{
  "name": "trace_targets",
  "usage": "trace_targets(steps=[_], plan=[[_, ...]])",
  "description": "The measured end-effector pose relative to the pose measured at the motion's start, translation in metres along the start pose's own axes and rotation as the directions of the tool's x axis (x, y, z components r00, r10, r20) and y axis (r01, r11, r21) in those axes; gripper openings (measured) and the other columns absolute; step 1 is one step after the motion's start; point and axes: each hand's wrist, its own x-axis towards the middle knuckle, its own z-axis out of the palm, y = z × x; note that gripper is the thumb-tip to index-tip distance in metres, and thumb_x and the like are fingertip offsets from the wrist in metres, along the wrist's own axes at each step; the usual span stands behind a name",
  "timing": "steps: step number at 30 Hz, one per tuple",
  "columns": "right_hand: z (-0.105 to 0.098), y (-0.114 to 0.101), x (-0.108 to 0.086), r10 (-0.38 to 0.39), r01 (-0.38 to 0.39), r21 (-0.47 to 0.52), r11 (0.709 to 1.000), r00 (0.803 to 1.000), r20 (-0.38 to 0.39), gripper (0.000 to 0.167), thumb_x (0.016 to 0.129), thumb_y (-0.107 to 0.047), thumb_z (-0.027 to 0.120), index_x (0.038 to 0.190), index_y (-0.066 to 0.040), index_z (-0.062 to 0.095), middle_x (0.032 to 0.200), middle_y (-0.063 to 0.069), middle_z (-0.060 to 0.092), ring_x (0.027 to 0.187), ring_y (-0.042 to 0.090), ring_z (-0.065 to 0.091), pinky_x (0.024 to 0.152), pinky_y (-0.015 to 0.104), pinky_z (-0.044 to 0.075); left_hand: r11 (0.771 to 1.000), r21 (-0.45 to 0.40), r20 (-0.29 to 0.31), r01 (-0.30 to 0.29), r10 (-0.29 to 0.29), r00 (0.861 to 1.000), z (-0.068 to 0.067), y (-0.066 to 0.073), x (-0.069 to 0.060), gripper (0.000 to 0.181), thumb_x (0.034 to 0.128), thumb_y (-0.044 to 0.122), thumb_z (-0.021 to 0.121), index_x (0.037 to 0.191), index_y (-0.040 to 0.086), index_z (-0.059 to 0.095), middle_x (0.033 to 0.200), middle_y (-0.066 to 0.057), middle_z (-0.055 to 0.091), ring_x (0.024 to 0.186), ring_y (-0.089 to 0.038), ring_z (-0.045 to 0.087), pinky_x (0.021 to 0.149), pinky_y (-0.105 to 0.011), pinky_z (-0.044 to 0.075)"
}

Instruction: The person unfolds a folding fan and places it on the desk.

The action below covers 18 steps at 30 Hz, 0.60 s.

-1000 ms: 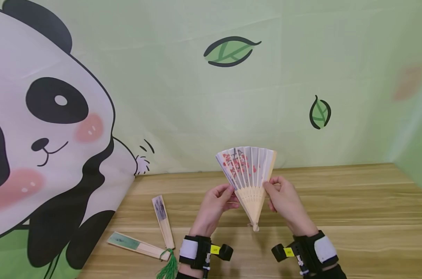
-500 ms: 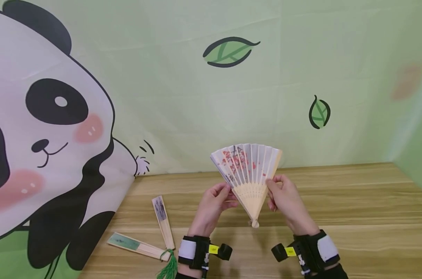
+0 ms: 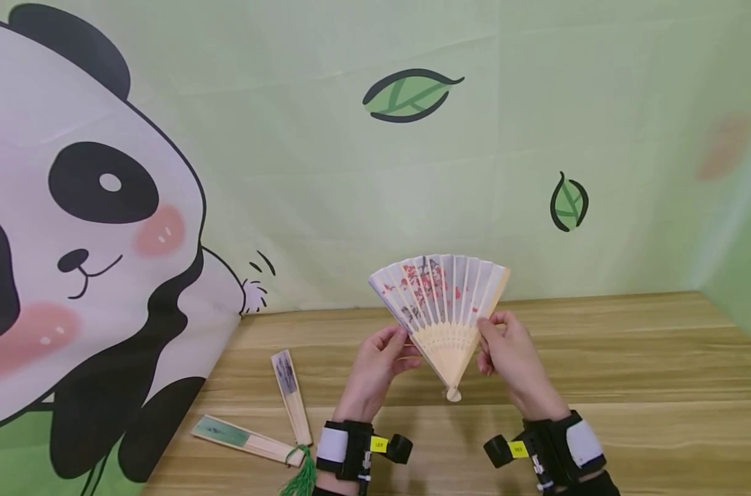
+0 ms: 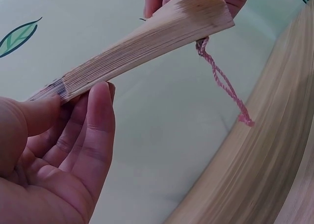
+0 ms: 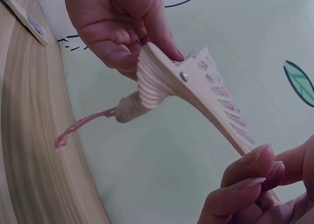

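A folding fan with red blossoms on pale cloth and light wooden ribs is spread partway, held up above the table with its pivot end down. The left hand pinches its left guard rib between thumb and fingers. On the other side, the right hand pinches the right guard rib. In the left wrist view, a short pink cord loop dangles from the pivot end, and part of the ribs is still stacked together near the left hand. A metal rivet shows at the pivot in the right wrist view.
Two folded fans lie on the wooden table left of the hands: one with a grey print, one with a green print and a green tassel. A green backdrop with a printed panda stands behind.
The fan has spread wider between the hands. The right hand has shifted slightly right and the left slightly left, and the pivot end has risen a little. The folded fans have stayed put.
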Motion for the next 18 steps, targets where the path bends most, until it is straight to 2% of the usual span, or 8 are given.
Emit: trace_targets(steps=[18], plan=[[0.0043, 0.0005, -0.0001, -0.003, 0.004, 0.037, 0.999, 1.000, -0.028, 0.018, 0.107, -0.019, 0.037, 0.111, -0.002, 0.034, 0.063, 0.002, 0.043, 0.050, 0.014, 0.052, 0.048, 0.025, 0.044, 1.000, 0.009, -0.008, -0.018, 0.018, 1.000, -0.0035, 0.0025, -0.0023, 0.031, 0.1028, 0.020, 0.052, 0.120, -0.003, 0.061, 0.107, -0.015, 0.065, 0.093, -0.022, 0.065, 0.080, -0.033, 0.056]])
